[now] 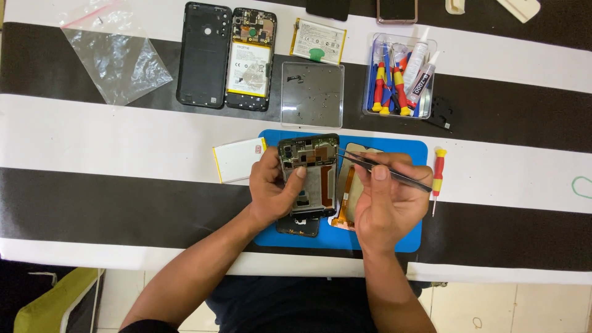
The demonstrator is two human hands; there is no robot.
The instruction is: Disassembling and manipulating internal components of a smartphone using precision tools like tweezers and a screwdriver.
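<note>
Two hands (274, 185) (385, 206) grip slim metal tweezers (382, 171) over a rectangular phone frame (308, 176).

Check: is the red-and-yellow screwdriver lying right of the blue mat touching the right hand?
Apart. Head view: screwdriver lies beside the right hand, with blue mat showing between them.

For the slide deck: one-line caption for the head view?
Left hand steadies an opened phone on a blue mat while right hand points tweezers at its top.

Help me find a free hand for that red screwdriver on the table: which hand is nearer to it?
Right. The right hand, holding tweezers, sits just left of the screwdriver. The left hand grips the phone frame, farther away beyond the right hand.
</note>
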